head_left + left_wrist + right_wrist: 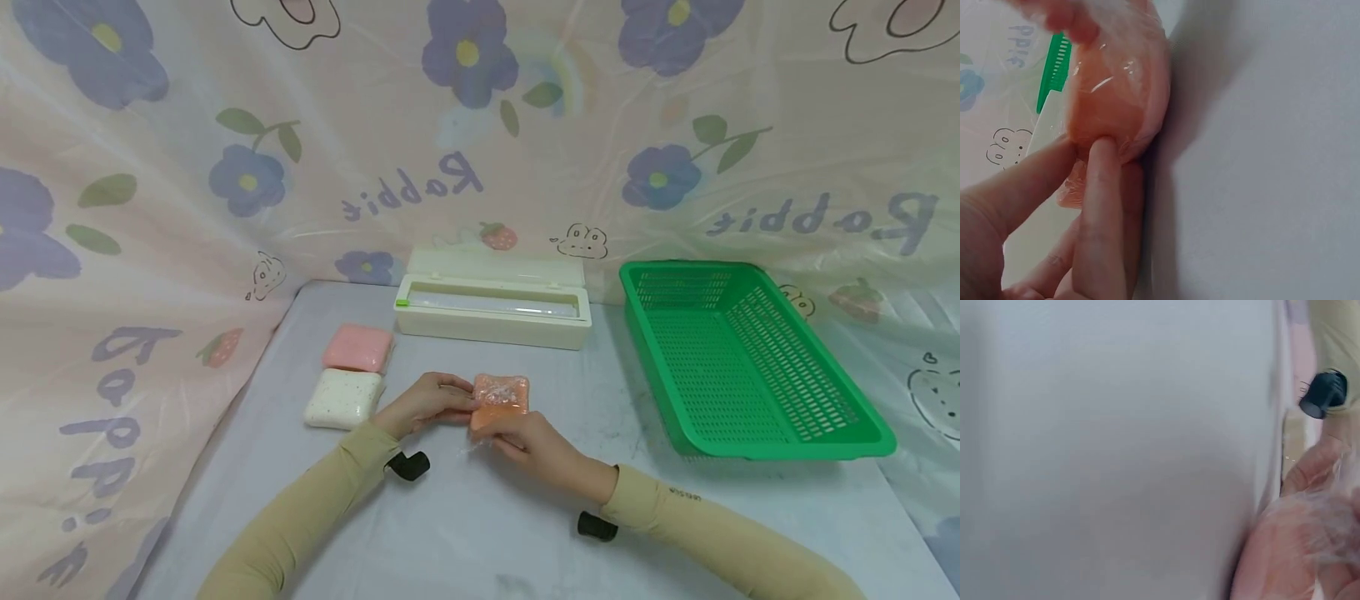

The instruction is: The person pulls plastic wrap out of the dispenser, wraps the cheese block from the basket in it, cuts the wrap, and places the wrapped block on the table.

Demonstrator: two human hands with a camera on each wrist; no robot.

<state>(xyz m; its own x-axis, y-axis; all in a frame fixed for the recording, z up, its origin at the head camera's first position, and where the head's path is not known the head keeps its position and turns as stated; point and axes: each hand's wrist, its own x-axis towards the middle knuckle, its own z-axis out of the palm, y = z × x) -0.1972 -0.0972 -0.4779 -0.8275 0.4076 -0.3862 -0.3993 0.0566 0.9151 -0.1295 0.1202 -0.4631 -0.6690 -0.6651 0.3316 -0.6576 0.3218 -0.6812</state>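
An orange bar of soap (501, 392), wrapped in crinkled clear cling film, lies on the table between both hands. My left hand (435, 402) holds its left side, and the left wrist view has the fingertips (1105, 150) against the wrapped end of the soap (1110, 94). At the near edge my right hand (536, 446) pinches the cling film (477, 444), a loose bit of which hangs by the fingers. The right wrist view catches blurred film (1322, 519) over the soap. Left of the hands sit a pink soap (358, 347) and a speckled white soap (344, 398).
Behind the hands stands an open white cling film box (491, 327) with a roll inside and a green slider at its left end. A green slotted basket (795, 451) is on the right. Patterned curtain (525, 167) hangs around the white table (450, 533).
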